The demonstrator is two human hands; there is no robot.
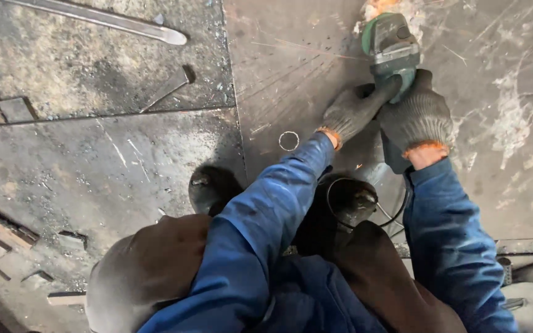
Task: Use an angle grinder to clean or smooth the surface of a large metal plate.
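A green and grey angle grinder [392, 44] runs against the dark steel plate [291, 68] at the top of the view, throwing orange sparks and pale dust at its far end. My right hand [418, 118], in a grey knit glove, is wrapped around the grinder's body from behind. My left hand [354, 110], also gloved, grips the tool from the left side, fingers against its housing. Both blue sleeves reach up from the bottom. The grinding disc itself is hidden under the tool.
A small metal ring [289, 140] lies on the plate left of my left wrist. A long steel bar [103, 18] lies at top left. My two dark boots [212, 188] stand on the plates. A black cable [396, 213] loops by my right boot. Scrap pieces [1, 225] sit at left.
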